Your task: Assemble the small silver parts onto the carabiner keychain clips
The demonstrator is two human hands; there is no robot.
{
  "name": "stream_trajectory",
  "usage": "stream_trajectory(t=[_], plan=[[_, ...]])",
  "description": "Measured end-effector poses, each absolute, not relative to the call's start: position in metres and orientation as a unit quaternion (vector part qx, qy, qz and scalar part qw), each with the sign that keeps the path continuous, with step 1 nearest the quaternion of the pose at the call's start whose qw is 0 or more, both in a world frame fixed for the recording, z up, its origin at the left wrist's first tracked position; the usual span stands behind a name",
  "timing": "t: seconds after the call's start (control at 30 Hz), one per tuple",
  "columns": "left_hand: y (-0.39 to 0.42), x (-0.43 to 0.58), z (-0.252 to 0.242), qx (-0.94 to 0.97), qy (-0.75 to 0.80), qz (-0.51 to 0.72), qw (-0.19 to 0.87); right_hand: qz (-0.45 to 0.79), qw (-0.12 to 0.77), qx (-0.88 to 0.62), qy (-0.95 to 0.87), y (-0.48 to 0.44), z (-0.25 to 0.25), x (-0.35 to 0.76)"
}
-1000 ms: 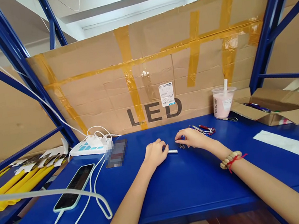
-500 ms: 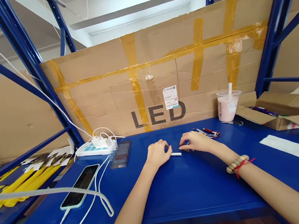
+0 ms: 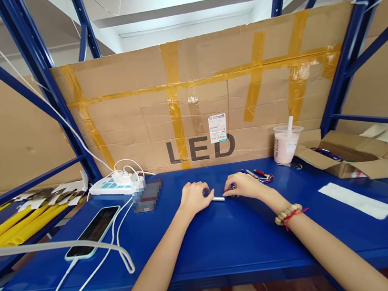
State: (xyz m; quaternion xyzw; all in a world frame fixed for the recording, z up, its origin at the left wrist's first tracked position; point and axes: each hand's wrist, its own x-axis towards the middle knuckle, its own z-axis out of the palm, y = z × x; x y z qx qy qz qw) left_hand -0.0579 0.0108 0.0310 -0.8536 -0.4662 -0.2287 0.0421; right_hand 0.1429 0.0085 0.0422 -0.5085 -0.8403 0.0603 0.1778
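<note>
My left hand (image 3: pixel 196 197) rests over the middle of the blue shelf, its thumb and fingers curled into a pinch. A short silver cylinder (image 3: pixel 218 199) sticks out to the right from those fingertips. Close to the cylinder's free end are the bent fingertips of my right hand (image 3: pixel 245 185). A small metallic bit (image 3: pixel 233 186) shows between the right fingers, too hidden to name. Just behind the right hand lie several slim pen-like pieces with metal clips or rings (image 3: pixel 263 175), one of them red. A beaded bracelet with a red string circles the right wrist.
At left lie a charging phone (image 3: pixel 92 233), white cables and a power strip (image 3: pixel 115 186), with a blurred dark object (image 3: pixel 153 194) beside it. To the right stand a pink drink cup (image 3: pixel 285 144), an open carton (image 3: pixel 357 154) and a white strip (image 3: pixel 356 199). Cardboard (image 3: pixel 134 134) closes the back.
The camera view has shifted slightly, so the shelf and its contents appear further left. Both hands keep nearly the same pose around the silver cylinder.
</note>
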Motion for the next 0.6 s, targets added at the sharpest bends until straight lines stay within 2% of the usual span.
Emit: stream_trajectory(t=[0.3, 0.43, 0.6], plan=[[0.016, -0.062, 0.028, -0.913, -0.367, -0.176, 0.008, 0.053, 0.178, -0.495, -0.849, 0.013, 0.038, 0.149], [0.018, -0.061, 0.025, -0.917, -0.360, -0.171, -0.015, 0.072, 0.175, -0.501, -0.844, 0.017, 0.034, 0.150], [0.020, -0.060, 0.022, -0.907, -0.374, -0.192, 0.006, 0.108, 0.174, -0.497, -0.843, 0.020, 0.029, 0.151]])
